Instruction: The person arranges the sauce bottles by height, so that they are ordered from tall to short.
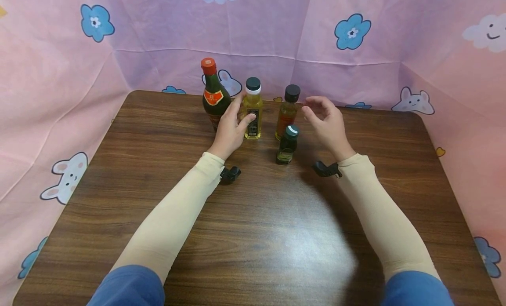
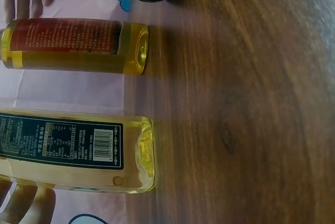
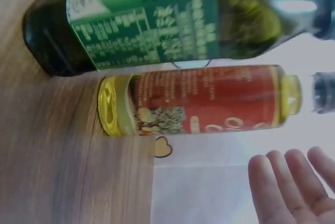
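My left hand [image 1: 232,129] is at the clear bottle of yellow oil [image 1: 253,110], its thumb across the front and its fingers along the left side. The left wrist view shows fingertips [image 2: 31,203] beside this oil bottle [image 2: 138,156]; firm contact cannot be made out. My right hand [image 1: 329,125] is spread to the right of a red-labelled oil bottle [image 1: 286,114], apart from it. In the right wrist view its fingers [image 3: 293,182] extend beside that bottle [image 3: 209,98], holding nothing. A small dark green bottle [image 1: 287,147] stands in front of the red-labelled one.
A tall dark bottle with a red cap [image 1: 215,92] stands left of the oil bottle, partly behind my left hand. All the bottles are upright near the back of the brown wooden table [image 1: 253,235]. A pink patterned cloth [image 1: 261,33] hangs behind.
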`<state>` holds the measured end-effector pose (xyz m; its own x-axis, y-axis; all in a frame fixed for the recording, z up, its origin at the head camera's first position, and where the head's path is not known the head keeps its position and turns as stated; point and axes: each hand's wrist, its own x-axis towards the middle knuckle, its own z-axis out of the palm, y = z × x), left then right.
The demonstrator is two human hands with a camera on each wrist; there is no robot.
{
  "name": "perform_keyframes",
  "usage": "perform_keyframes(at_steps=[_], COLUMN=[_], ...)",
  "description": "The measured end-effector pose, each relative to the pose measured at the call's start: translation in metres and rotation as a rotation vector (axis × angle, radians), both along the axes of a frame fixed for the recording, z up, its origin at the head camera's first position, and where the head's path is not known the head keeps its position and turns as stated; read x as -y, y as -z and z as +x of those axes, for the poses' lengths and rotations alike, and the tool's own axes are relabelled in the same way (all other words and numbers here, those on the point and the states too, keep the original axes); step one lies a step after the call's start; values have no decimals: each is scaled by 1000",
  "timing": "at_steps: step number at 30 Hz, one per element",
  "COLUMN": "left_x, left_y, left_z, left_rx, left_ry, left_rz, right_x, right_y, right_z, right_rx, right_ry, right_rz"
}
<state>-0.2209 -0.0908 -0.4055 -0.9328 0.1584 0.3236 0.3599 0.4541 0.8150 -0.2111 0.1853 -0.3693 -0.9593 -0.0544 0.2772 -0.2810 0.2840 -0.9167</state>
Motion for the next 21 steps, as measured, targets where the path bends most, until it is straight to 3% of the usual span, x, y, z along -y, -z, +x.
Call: perform_keyframes(at_steps=[4,6,11,18,21], left_x=[0,0,1,1,1], left_y=[1,1,1,0,0], left_z=[-1,0,1,2,2], left_rx=[-5,-4,-4,-3,-2], left_ry=[-7,-10,-13,-12,-9], left_rz=[-12,-16,-19,-22,-19], right_x=[-8,-10,-10,0,6], right_y=[-1,0,2,10,14], right_z=[16,23,41,57,59], right_rx=[-4,-14,-49,6,17], right_ry=[-46,-57,-61,-113,-151], right_rz=[-176,-196,-127,30,49])
